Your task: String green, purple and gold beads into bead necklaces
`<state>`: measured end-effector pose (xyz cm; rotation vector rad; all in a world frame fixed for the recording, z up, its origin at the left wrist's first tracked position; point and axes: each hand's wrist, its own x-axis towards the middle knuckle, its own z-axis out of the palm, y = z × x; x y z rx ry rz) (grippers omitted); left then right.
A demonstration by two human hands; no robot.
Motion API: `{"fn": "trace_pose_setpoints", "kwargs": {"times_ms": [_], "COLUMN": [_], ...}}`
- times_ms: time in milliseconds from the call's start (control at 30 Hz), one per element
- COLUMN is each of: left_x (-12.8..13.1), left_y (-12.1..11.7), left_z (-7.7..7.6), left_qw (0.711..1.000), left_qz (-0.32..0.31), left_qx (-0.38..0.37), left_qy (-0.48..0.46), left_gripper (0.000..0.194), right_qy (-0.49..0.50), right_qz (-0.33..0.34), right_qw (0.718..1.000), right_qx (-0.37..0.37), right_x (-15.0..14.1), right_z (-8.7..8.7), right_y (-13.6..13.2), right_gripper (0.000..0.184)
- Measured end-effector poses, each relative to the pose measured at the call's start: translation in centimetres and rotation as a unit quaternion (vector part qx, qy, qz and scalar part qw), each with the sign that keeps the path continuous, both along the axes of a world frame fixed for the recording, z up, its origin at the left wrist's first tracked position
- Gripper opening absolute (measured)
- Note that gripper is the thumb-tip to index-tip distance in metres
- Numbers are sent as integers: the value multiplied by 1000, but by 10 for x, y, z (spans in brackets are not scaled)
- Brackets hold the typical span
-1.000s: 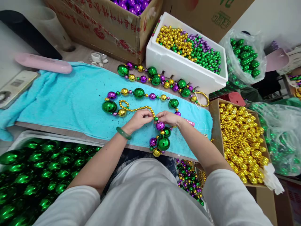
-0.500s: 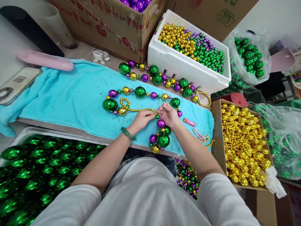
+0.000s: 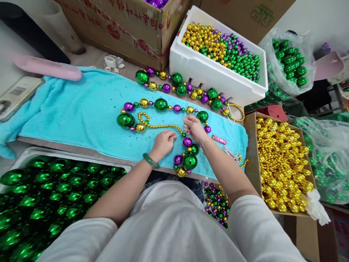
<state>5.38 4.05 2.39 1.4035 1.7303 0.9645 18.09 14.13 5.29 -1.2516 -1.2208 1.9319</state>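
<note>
My left hand (image 3: 164,143), with a green bangle (image 3: 151,161) at its wrist, pinches a thin pale thread (image 3: 179,135) running toward the bead string. Just right of it, my right hand (image 3: 192,127) is closed, its fingertips curled over the thread's other side; the thread inside is hard to see. Between and below the hands lies a bead necklace (image 3: 161,104) of green, purple and gold beads, curved over the turquoise towel (image 3: 89,109). A chain of small gold beads (image 3: 163,126), looped at its left end, meets the larger beads by my hands.
A second bead strand (image 3: 181,89) lies along the white foam box (image 3: 215,78) of small beads. To the right are a pink lighter (image 3: 219,139), scissors (image 3: 231,154) and a carton (image 3: 252,145) of gold beads. Lower left stands a tray (image 3: 35,150) of large green beads.
My hands have drawn apart, the left down and left, with the thread now stretched from its fingers. My right fingers have curled in. The view has shifted slightly.
</note>
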Motion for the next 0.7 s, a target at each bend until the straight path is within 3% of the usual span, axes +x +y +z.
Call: {"fn": "trace_pose_setpoints", "kwargs": {"times_ms": [233, 433, 567, 633, 700], "left_x": [-10, -24, -33, -36, -35], "left_y": [2, -6, -10, -8, -2], "left_z": [9, 18, 28, 29, 25], "left_qw": [996, 996, 990, 997, 987], "left_qz": [45, 7, 41, 43, 23], "left_qx": [48, 17, 50, 53, 40], "left_qy": [-53, 89, 127, 46, -157], "left_gripper": [14, 16, 15, 14, 14], "right_qy": [5, -8, -40, -54, -63], "right_qz": [21, 18, 14, 10, 16], "right_qw": [1000, 1000, 998, 998, 997], "right_qx": [1, 12, 38, 39, 36], "right_x": [-6, -6, -6, -6, -7], "right_z": [-6, -7, -7, -7, -8], "right_y": [-6, -9, -8, -8, -8], "right_gripper": [35, 27, 23, 23, 22]}}
